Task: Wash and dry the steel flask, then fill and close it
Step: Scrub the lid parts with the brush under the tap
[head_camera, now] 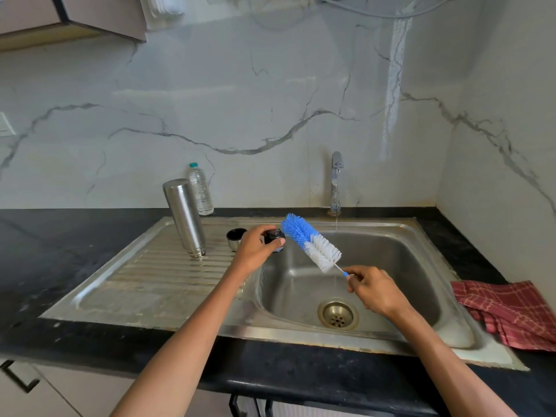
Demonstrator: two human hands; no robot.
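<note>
1. Gripped in the left hand [254, 246], a black flask stopper [275, 237] hangs over the sink [391, 260] edge.
2. Right hand [371, 288] pinches the bottle brush [311, 242] handle, bristles beside the stopper.
3. Steel flask [185, 218] stands inverted on the drainboard [156, 266], its cup lid [236, 238] nearby.

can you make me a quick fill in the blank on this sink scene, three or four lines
1. The steel flask stands upside down on the ____.
2. The right hand holds the ____ by its handle.
3. The left hand grips a black ____.
4. The red cloth lies ____ of the sink.

Missing: drainboard; bottle brush; stopper; right
</note>
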